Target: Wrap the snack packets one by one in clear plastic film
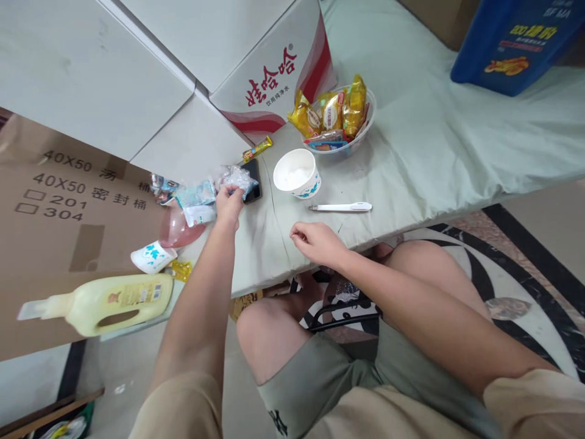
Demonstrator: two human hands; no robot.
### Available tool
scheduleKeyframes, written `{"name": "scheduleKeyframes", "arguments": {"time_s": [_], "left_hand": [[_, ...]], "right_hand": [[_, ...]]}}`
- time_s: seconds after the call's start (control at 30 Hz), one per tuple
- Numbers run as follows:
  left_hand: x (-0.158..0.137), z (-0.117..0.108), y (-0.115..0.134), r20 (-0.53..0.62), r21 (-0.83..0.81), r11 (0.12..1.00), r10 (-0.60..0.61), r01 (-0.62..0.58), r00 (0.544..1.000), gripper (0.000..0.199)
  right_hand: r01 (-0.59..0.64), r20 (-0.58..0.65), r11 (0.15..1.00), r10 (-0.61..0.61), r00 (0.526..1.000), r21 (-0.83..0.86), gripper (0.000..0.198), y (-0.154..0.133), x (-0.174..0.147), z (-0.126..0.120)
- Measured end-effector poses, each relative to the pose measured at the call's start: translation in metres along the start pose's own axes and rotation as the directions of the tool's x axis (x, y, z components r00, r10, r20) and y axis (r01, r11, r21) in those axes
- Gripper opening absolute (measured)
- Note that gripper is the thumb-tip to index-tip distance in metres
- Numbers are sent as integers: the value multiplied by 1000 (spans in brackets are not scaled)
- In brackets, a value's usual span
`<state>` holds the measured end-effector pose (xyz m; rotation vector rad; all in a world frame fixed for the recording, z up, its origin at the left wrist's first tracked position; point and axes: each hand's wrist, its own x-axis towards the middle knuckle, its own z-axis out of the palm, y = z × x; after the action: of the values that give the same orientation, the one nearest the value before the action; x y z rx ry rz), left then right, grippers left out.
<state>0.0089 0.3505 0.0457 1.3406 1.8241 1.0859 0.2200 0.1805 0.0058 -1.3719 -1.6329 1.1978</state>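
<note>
My left hand reaches to the table's left side. Its fingers are closed on a crumpled clear plastic wrapper, which lies partly over a dark phone. Near the front edge my right hand is closed, with its fingers curled in; whether anything is inside them is hidden. Just beyond it lies a white utility knife. A white paper cup with blue leaf prints stands upright between the hands, farther back, with something white inside.
Behind the cup, a clear bowl holds yellow snack packs. At left are blue-white packets, a pink bowl, a tipped paper cup and a yellow bottle. Cartons line the back; a blue jug stands at right.
</note>
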Motion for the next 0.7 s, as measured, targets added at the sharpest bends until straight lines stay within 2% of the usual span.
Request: {"name": "scheduleKeyframes", "arguments": {"time_s": [0.07,0.13,0.2,0.3,0.37,0.43,0.5,0.7], "left_hand": [[-19,-7,4,6,-150,989,12,-11,1000,27],[-41,-16,5,97,-296,955,20,10,995,37],[-65,-23,0,210,-354,934,26,51,977,44],[-100,-20,-18,305,-262,965,54,29,951,40],[-118,-9,-31,302,-130,983,165,-131,939,33],[-131,4,-43,314,1,953,286,-302,905,27],[-137,14,-52,311,43,926,343,-374,886,25],[-136,21,-66,239,-63,950,313,-307,919,32]], "right_hand": [[13,5,1000,-13,1000,-2,20,-1,-1,2],[14,7,1000,-14,1000,12,20,0,-2,4],[13,-5,999,-13,1000,38,21,0,-4,4],[65,-89,996,-60,994,54,34,4,-7,4],[113,-147,993,-108,983,25,43,7,-8,3],[121,-151,992,-125,981,-32,44,11,-9,4],[108,-130,989,-120,984,-99,43,14,-9,5],[138,-166,958,-184,969,-252,42,16,-11,7]]}}
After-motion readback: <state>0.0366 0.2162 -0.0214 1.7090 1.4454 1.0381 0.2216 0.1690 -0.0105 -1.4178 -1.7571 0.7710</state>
